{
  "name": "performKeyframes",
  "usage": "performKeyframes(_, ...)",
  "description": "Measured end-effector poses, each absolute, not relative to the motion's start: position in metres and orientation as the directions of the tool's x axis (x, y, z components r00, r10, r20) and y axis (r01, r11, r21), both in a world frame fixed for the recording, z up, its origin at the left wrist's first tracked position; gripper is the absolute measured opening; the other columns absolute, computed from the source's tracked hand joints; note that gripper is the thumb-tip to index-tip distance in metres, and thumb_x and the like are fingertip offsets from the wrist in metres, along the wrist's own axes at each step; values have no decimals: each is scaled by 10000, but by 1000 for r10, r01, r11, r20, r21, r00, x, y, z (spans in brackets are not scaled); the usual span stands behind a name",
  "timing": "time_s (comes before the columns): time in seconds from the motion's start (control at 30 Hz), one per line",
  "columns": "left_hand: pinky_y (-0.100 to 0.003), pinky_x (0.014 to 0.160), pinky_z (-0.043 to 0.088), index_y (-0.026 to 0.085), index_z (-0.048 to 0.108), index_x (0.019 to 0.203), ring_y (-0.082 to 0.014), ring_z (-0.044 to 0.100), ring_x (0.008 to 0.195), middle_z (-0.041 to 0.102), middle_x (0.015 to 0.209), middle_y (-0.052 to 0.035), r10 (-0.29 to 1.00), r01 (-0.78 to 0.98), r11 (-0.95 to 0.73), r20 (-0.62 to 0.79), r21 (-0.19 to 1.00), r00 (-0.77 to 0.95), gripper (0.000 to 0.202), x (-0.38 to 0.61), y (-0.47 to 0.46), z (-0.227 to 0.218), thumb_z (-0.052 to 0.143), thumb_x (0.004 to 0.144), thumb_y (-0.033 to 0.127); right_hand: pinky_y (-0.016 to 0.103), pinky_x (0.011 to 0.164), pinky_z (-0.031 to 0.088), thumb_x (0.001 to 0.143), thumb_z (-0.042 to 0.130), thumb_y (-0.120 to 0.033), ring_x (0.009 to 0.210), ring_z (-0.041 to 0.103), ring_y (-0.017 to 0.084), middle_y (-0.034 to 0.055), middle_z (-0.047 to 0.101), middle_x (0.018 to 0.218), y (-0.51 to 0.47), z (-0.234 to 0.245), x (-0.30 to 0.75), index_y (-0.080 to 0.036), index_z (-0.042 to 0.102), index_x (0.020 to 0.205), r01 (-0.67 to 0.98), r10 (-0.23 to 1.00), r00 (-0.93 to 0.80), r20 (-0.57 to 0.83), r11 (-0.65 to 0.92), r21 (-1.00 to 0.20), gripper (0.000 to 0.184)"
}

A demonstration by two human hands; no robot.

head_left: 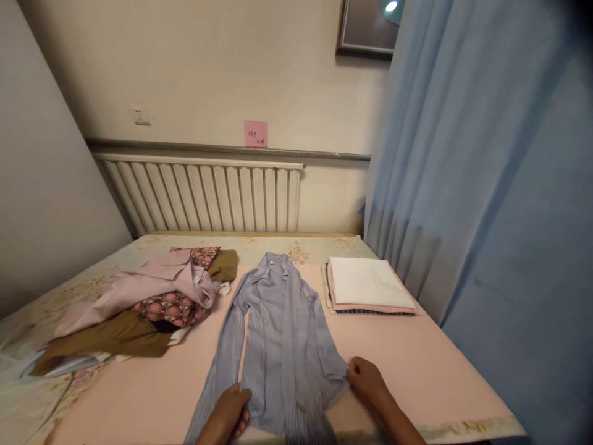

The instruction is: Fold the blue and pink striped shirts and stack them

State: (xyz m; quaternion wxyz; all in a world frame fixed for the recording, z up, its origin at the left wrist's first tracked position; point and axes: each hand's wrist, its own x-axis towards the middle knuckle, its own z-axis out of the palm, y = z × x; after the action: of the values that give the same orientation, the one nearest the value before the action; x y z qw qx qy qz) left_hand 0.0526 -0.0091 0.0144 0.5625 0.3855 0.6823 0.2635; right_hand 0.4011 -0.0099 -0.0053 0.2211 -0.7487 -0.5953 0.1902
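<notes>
Both hands on a striped shirt [282,346] — its hem cut off at the bottom edge.
Left hand [231,411] curls around the ribbed lilac fabric; right hand [365,377] pinches the hem corner.

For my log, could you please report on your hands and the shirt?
Left hand grips striped shirt at hem. Right hand pinches its right edge. Clothes pile, folded stack alongside.

Blue striped shirt [282,334]; pink sheet [417,358]; floral pink garment [173,307]; blue curtain [486,185].
</notes>
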Motion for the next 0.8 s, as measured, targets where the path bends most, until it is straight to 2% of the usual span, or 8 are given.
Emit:
performKeyframes(0.07,-235,409,294,237,414,678,-127,427,379,461,435,53,877,431,459,-475,777,-76,164,43,-16,16,388,781,362,226,561,261,747,491,-117,597,496,131,-13,569,593,-18,-6,401,-195,456,571,813,979,201,-17,-177,-555,196)
performKeyframes(0.13,-273,550,417,230,446,685,-161,554,546,541,554,15,953,639,273,-292,719,-78,223,33,-22,20,384,822,395,229,565,263,764,478,-134,601,499,132,-14,569,599,-23,-5,402,-195,465,586,814,981,192,-1,-160,-558,189)
performKeyframes(0.2,-321,736,458,212,507,773,-206,616,776,625,766,-44,991,786,132,-89,604,-98,274,22,-29,25,367,858,432,231,567,268,794,457,-169,600,504,134,-16,569,603,-27,-4,401,-198,468,602,808,982,191,17,-147,-571,195)
performKeyframes(0.27,-374,856,437,169,543,986,-265,589,983,622,1018,-119,987,890,100,66,445,-144,346,12,-35,30,361,872,440,235,567,271,820,436,-205,598,507,137,-17,567,608,-31,-2,399,-203,463,613,806,979,202,36,-145,-574,209)
performKeyframes(0.33,-417,890,419,123,501,1166,-319,544,1081,551,1194,-181,973,950,143,134,276,-186,436,3,-41,33,387,866,418,241,569,272,837,422,-230,600,509,140,-18,568,615,-34,-1,396,-208,461,623,817,974,215,66,-143,-558,219)
performKeyframes(0.43,-428,849,431,117,496,1183,-336,567,1041,554,1176,-197,971,962,221,50,159,-232,425,-6,-46,30,392,869,384,247,579,279,847,409,-236,608,518,146,-16,576,635,-40,-1,392,-214,468,636,840,968,223,118,-129,-527,220)
performKeyframes(0.63,-335,776,435,189,530,917,-240,643,882,665,894,-104,965,902,246,-176,354,-194,192,-28,-28,12,352,873,245,253,601,303,876,371,-246,627,533,153,-6,581,664,-44,-3,391,-218,474,654,853,966,213,143,-113,-509,247)
performKeyframes(0.8,-262,581,401,218,492,684,-180,596,615,575,580,14,969,768,211,-28,604,-244,165,-53,25,56,427,816,294,252,607,311,876,379,-248,651,553,157,-1,612,701,-46,-3,389,-223,523,680,852,960,224,168,-109,-511,245)
